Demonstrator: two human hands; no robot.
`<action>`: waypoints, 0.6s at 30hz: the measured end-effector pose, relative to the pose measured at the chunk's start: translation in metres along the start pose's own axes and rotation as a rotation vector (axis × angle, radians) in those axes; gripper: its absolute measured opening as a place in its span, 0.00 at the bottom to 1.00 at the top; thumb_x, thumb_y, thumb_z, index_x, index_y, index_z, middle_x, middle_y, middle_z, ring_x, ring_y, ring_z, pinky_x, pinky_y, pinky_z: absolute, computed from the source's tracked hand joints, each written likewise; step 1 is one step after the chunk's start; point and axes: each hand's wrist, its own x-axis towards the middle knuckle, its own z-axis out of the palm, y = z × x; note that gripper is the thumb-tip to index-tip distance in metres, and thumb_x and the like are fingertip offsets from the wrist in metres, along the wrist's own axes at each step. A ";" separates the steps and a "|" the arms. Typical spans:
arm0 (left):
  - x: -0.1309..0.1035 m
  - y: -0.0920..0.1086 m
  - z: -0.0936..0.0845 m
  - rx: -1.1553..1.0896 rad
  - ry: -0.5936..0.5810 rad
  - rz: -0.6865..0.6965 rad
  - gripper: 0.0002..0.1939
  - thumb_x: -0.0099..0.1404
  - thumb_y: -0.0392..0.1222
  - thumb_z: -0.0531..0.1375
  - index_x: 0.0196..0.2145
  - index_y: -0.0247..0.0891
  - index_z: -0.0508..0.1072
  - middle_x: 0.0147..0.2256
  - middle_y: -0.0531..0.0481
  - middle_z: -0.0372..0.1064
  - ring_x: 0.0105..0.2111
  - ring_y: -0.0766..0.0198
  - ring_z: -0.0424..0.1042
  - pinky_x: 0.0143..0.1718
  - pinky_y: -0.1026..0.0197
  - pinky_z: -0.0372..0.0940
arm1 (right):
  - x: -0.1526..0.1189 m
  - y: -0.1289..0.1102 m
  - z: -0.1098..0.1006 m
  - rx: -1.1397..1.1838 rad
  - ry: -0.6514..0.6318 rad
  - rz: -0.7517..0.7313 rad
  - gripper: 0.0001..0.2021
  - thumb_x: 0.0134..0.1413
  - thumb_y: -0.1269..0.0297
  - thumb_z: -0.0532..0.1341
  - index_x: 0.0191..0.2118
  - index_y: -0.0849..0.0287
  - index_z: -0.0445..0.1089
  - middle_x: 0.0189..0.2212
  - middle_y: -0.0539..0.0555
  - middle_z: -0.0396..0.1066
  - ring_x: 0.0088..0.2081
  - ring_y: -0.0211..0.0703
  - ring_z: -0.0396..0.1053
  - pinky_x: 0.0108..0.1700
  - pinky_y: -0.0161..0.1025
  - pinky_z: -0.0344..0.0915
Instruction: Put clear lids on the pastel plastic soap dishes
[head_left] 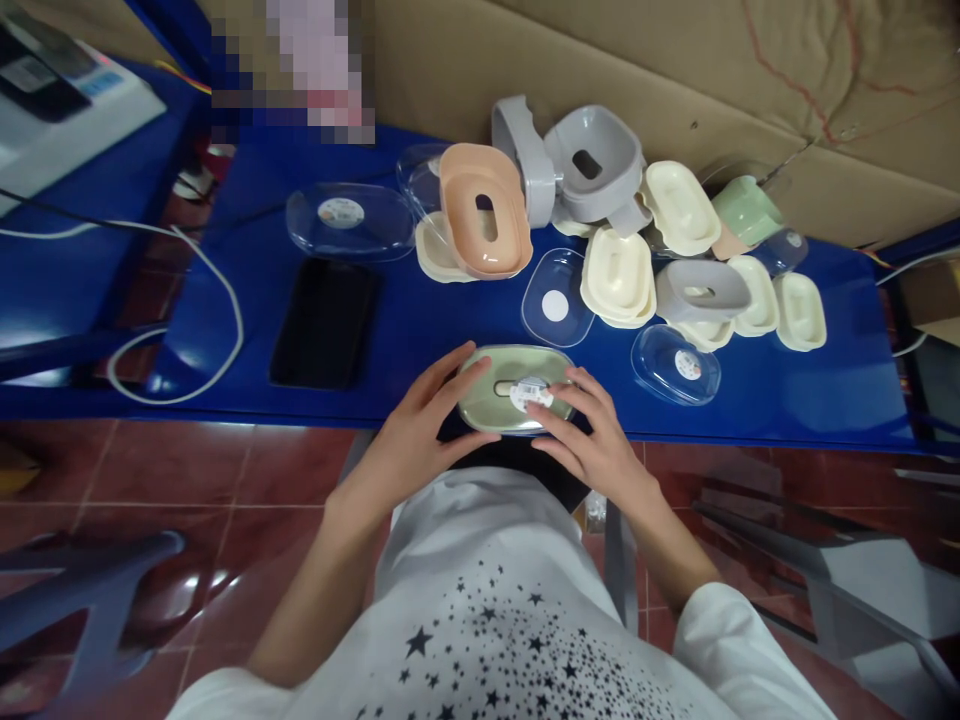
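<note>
A green oval dish under a clear lid (484, 408) lies at the front edge of the blue table, with a white label on its right part. My left hand (427, 420) is at its left end, fingers spread and touching the rim. On the right end rests my right hand (589, 430), its fingers apart over the lid near the label. Behind the dish lie a clear lid with a round white sticker (555, 305) and stacked cream trays (619, 275).
An orange dish (487, 210), grey dishes (600, 155), more cream trays (801, 312) and clear lids (352, 222) spread across the blue table (450, 320). A black flat object (324, 325) and a white cable (241, 330) lie left. Stools stand on both sides.
</note>
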 end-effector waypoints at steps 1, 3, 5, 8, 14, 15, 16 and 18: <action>0.000 0.001 0.000 0.003 -0.001 -0.003 0.41 0.73 0.55 0.67 0.76 0.59 0.54 0.74 0.44 0.59 0.72 0.46 0.65 0.70 0.36 0.67 | 0.000 0.000 0.000 0.012 -0.006 0.016 0.28 0.74 0.63 0.63 0.74 0.42 0.62 0.60 0.56 0.71 0.73 0.56 0.62 0.73 0.63 0.67; 0.000 0.001 0.000 0.002 0.007 0.004 0.42 0.73 0.55 0.68 0.76 0.59 0.54 0.74 0.44 0.60 0.71 0.46 0.65 0.70 0.36 0.67 | -0.001 -0.001 0.000 0.020 -0.026 0.060 0.27 0.74 0.65 0.62 0.73 0.40 0.64 0.61 0.56 0.70 0.75 0.56 0.59 0.72 0.64 0.68; 0.000 0.002 0.001 -0.002 0.012 0.008 0.42 0.72 0.55 0.69 0.76 0.58 0.55 0.73 0.43 0.61 0.71 0.45 0.66 0.70 0.36 0.67 | 0.000 -0.002 -0.001 0.011 -0.050 0.085 0.25 0.75 0.65 0.62 0.71 0.40 0.67 0.62 0.55 0.71 0.75 0.56 0.59 0.72 0.63 0.68; 0.000 0.001 -0.003 0.009 0.029 -0.025 0.41 0.71 0.56 0.70 0.75 0.56 0.59 0.72 0.43 0.63 0.70 0.44 0.67 0.69 0.36 0.68 | 0.004 0.001 -0.004 0.009 -0.087 0.050 0.24 0.76 0.62 0.61 0.72 0.41 0.66 0.65 0.55 0.71 0.76 0.55 0.58 0.73 0.60 0.68; -0.007 -0.008 -0.023 0.146 0.203 -0.112 0.40 0.68 0.54 0.72 0.72 0.54 0.62 0.69 0.43 0.67 0.68 0.43 0.70 0.67 0.36 0.70 | 0.012 0.025 -0.011 -0.150 -0.026 0.185 0.32 0.79 0.63 0.54 0.81 0.42 0.46 0.75 0.54 0.63 0.77 0.53 0.57 0.77 0.64 0.56; -0.007 -0.010 -0.025 0.174 0.240 -0.132 0.41 0.68 0.53 0.72 0.73 0.54 0.62 0.69 0.42 0.67 0.68 0.42 0.70 0.67 0.35 0.70 | 0.011 0.028 -0.011 -0.191 -0.021 0.224 0.33 0.79 0.63 0.54 0.81 0.43 0.46 0.75 0.55 0.63 0.77 0.54 0.57 0.77 0.65 0.55; -0.005 -0.011 -0.026 0.196 0.276 -0.149 0.41 0.69 0.52 0.72 0.73 0.54 0.61 0.69 0.41 0.66 0.69 0.42 0.69 0.68 0.34 0.70 | 0.010 0.029 -0.012 -0.219 -0.030 0.249 0.33 0.78 0.63 0.55 0.81 0.45 0.46 0.75 0.55 0.63 0.77 0.55 0.57 0.77 0.65 0.53; 0.001 -0.013 -0.024 0.219 0.336 -0.158 0.43 0.69 0.51 0.71 0.75 0.54 0.58 0.71 0.40 0.63 0.71 0.41 0.65 0.69 0.33 0.68 | 0.006 0.029 -0.013 -0.230 -0.070 0.259 0.31 0.78 0.62 0.56 0.80 0.47 0.50 0.73 0.57 0.65 0.75 0.55 0.60 0.77 0.65 0.53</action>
